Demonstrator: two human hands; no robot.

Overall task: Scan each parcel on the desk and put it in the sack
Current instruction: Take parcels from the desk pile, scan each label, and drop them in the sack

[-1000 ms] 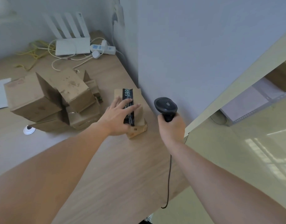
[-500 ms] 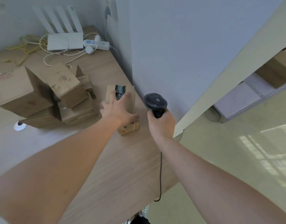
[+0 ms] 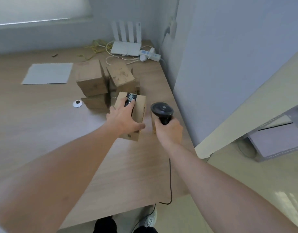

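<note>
Gripping brown black-taped parcel (image 3: pixel 139 113), left hand (image 3: pixel 123 119).

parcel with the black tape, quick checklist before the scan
1. Left hand has a grip on the parcel: ok.
2. Right hand holds the scanner: ok.
3. Scanner beside the parcel: ok.
4. Barcode facing the scanner: cannot tell, no label shows.
5. Cord hangs free off the desk edge: ok.
6. Sack within reach: cannot tell, none in view.
</note>
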